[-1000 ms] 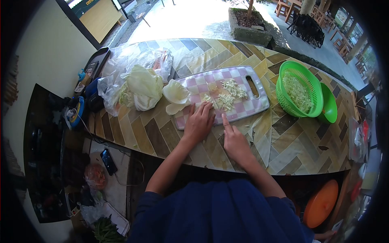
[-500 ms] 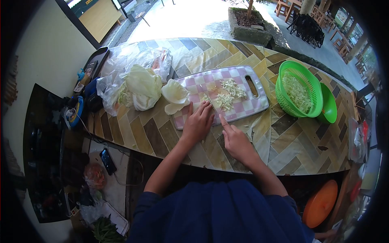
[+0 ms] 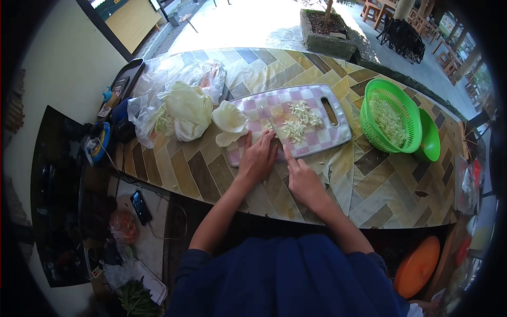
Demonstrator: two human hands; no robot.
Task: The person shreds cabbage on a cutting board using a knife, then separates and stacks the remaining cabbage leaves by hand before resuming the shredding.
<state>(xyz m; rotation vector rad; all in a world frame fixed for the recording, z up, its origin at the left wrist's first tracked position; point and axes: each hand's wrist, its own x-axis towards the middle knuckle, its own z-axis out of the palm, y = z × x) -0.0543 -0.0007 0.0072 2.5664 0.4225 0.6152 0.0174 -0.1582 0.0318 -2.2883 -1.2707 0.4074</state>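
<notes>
On a pink-and-white checked cutting board, my left hand presses a small piece of cabbage with bent fingers. Close on its right, my right hand grips a knife, index finger stretched along its top. The handle is hidden in my palm and the thin blade is hard to make out beside my left fingertips. Chopped cabbage lies right of the blade. Loose cabbage leaves rest at the board's left end, next to a larger cabbage head.
A green basket of shredded cabbage stands at the right, against a green bowl. Clear plastic bags lie behind the cabbage head. A phone sits on a lower surface at left. An orange lid is below the table at right.
My right hand has shifted slightly up and left with the knife, closer to my left fingers. My left hand stays on the cabbage piece. The view has tilted a little.
</notes>
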